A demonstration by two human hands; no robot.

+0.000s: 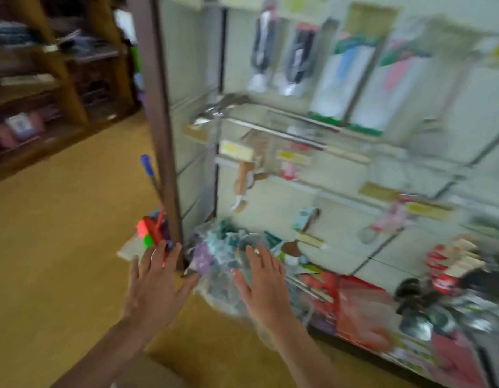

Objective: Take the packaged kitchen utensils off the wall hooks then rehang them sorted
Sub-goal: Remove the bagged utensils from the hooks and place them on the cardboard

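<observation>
The view is blurred by motion. Packaged utensils hang on hooks along a pale wall panel: two dark-handled tools (281, 51) at the top, and two tall white packs (351, 71) with a blue and a pink item to their right. Lower down hang a wooden-handled tool (244, 180) and a pink-carded pack (391, 219). A heap of clear-wrapped packages (223, 247) lies at the foot of the panel. My left hand (154, 287) and my right hand (263, 284) are both spread flat with fingers apart, just short of that heap, holding nothing.
A brown post (158, 107) stands left of the panel, with a blue-tipped rod (147, 166) and bright plastic items (153, 228) beside it. Red bags (360, 306) and metal bowls (419, 323) crowd the low shelf on the right. Wooden shelving (46, 79) is at far left, over yellow floor.
</observation>
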